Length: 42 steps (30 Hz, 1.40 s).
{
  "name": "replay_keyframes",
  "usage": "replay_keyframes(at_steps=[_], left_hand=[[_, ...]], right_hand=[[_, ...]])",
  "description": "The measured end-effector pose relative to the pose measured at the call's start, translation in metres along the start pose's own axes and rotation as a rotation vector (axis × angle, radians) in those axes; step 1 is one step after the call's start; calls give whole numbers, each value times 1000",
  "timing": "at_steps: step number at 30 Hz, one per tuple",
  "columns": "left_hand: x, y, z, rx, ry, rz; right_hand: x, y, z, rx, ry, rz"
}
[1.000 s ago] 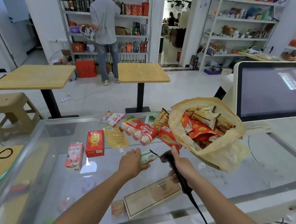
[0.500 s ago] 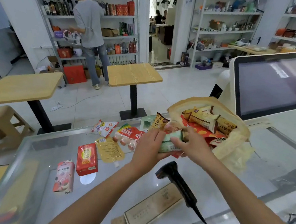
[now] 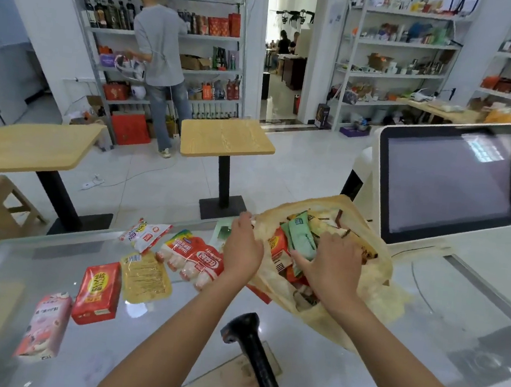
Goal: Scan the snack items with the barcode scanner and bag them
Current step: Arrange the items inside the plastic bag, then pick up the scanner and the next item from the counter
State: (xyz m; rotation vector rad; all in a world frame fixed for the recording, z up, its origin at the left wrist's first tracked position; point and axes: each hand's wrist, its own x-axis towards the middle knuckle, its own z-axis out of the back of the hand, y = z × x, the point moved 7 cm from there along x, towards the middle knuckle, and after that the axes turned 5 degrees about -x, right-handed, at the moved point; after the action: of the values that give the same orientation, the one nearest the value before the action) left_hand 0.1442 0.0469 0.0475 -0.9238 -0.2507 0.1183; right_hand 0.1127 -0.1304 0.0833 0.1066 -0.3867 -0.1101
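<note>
Nearest you on the glass counter (image 3: 370, 379) the black handheld scanner (image 3: 253, 347) lies unheld beside five packets (image 3: 98, 292) seemingly unscanned, while beyond, your left hand (image 3: 244, 250) grips the tan plastic bag (image 3: 375, 286) by its rim and your right hand (image 3: 333, 264), fingers flat, presses a green packet (image 3: 300, 244) in.

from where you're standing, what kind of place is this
Most likely a small shop's checkout: a till screen stands on the glass counter, a barcode scanner lies on it near snack packets and a bag of snacks, and stocked shelves line the walls.
</note>
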Motion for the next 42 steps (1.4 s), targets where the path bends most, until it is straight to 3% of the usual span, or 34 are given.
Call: replay_keyframes(at_steps=[5,8,11,14,16,19,23,26,29,31,34,37,42], left_hand=[[-5,-3,8,-146,-66,-49],[-16,5,6,-131,-83,-63],[-34,24,3,-115,-106,-134],[-53,49,6,-45,-133,-186],[-65,66,13,31,-166,-196],[-81,95,39,138,-314,-133],[-87,147,101,319,-514,216],[-85,187,138,440,-503,423],[-85,217,147,510,-399,517],[-85,224,150,627,-357,509],[-84,223,158,782,-305,469],[-95,223,159,815,-242,445],[-134,202,141,744,-162,251]], right_hand=[[5,3,-19,-93,-116,79],[-2,3,0,19,-337,135],[-46,19,21,328,-486,474],[-108,37,2,420,-262,777],[-131,40,-27,389,33,686],[-147,37,-74,307,497,380],[-150,45,-87,474,815,80],[-149,50,-94,491,905,-26],[-156,55,-101,727,1034,-246],[-161,57,-102,831,1088,-373],[-164,58,-101,844,1060,-414],[-167,59,-101,862,1028,-447],[-170,61,-105,869,976,-496]])
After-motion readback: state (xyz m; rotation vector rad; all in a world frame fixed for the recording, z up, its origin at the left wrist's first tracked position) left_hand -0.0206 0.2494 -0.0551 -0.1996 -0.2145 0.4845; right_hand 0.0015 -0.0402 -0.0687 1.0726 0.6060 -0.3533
